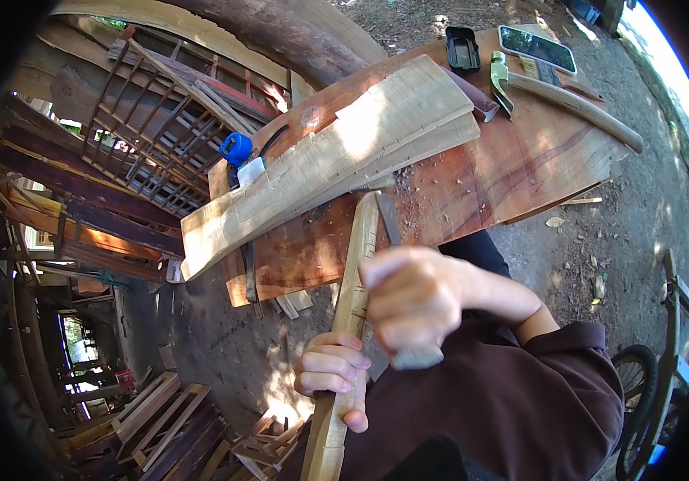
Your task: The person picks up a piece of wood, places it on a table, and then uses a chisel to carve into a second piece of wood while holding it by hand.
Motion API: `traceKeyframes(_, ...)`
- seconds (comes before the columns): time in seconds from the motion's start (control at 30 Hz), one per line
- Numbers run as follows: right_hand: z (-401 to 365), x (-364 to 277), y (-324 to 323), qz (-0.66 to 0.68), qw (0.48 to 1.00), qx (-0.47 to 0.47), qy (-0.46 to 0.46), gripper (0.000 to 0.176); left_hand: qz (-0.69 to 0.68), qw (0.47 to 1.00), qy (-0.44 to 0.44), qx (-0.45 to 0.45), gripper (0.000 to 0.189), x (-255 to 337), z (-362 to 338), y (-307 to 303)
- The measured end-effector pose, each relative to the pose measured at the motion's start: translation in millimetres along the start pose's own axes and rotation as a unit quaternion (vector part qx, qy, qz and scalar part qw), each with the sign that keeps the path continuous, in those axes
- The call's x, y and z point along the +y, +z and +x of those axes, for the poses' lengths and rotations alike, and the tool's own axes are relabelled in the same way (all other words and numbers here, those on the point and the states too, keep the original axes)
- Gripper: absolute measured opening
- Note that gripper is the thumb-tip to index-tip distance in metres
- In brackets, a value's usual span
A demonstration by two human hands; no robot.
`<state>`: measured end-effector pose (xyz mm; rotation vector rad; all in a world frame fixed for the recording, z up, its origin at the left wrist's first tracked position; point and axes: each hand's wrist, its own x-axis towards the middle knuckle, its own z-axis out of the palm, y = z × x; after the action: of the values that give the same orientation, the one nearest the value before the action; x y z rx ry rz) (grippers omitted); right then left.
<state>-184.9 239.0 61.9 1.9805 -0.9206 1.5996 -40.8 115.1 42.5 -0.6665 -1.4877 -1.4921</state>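
Note:
My left hand point(332, 373) is wrapped round a long squared wooden strip point(351, 309), which runs from the bottom of the view up to the bench edge. Notches or marks show along the strip's upper face. My right hand point(418, 298), slightly blurred, is a fist beside the strip. It grips a flat-bladed metal tool point(389, 218); the pale butt of its handle sticks out below the fist. The blade lies close alongside the strip's far end, and its exact kind I cannot tell. Long pale boards point(320, 164) lie just beyond, on the reddish wooden bench point(513, 172).
A hammer point(569, 100), a phone point(537, 50), a brush point(549, 74) and a black case point(462, 50) sit at the bench's far right. A blue-capped item point(236, 149) stands at its left. Stacked timber point(160, 425) fills the left; a bicycle wheel point(636, 393) is at right.

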Motion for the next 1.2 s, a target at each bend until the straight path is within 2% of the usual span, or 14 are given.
traceKeyframes(0.1,5.1,-13.4,12.0,-0.022,0.999,0.023,-0.023,0.036,0.000,1.000,0.010,0.018,0.046,-1.3,-1.5,0.7)
traceKeyframes(0.17,1.6,4.3,7.0,-0.010,0.999,0.037,-0.009,0.033,-0.004,1.000,0.014,0.020,0.047,-0.9,-2.6,2.9)
traceKeyframes(0.27,1.4,2.8,5.5,-0.014,0.999,0.040,-0.008,0.032,-0.004,0.998,0.019,0.065,0.047,-3.7,-5.6,10.3)
traceKeyframes(0.33,6.5,-8.1,12.7,0.002,0.999,0.044,-0.028,0.028,0.027,0.980,0.045,0.192,0.046,-7.6,-10.3,12.9)
traceKeyframes(0.47,17.8,-25.8,35.3,-0.050,0.991,0.091,-0.090,0.021,0.047,0.969,0.037,0.240,0.043,-6.8,-6.4,22.8)
traceKeyframes(0.63,12.3,-9.1,44.4,-0.054,0.986,0.149,-0.042,0.023,0.068,0.965,0.046,0.251,0.043,-8.7,-3.3,25.8)
traceKeyframes(0.83,20.1,-21.7,43.4,-0.082,0.986,0.103,-0.103,0.019,0.132,0.940,0.009,0.314,0.042,-6.1,-3.2,30.5)
traceKeyframes(0.9,17.9,-13.9,41.9,-0.063,0.990,0.107,-0.070,0.020,0.130,0.933,0.025,0.334,0.042,-10.5,-5.4,30.4)
traceKeyframes(0.93,17.8,-6.8,48.5,-0.089,0.982,0.150,-0.076,0.021,0.126,0.926,0.041,0.353,0.042,-11.9,-6.2,30.2)
traceKeyframes(0.97,19.1,-5.3,48.6,-0.069,0.983,0.165,-0.047,0.021,0.124,0.927,0.042,0.352,0.042,-11.7,-6.4,30.4)
traceKeyframes(1.1,22.6,-21.2,38.3,-0.084,0.985,0.106,-0.104,0.021,0.103,0.942,0.029,0.317,0.042,-9.7,-5.7,25.9)
traceKeyframes(1.17,15.1,-21.1,42.5,-0.071,0.989,0.096,-0.086,0.023,0.099,0.943,0.034,0.316,0.042,-10.3,-11.2,22.7)
traceKeyframes(1.2,9.0,-9.6,43.9,-0.067,0.989,0.115,-0.058,0.023,0.116,0.936,0.065,0.326,0.042,-15.4,-9.1,25.0)
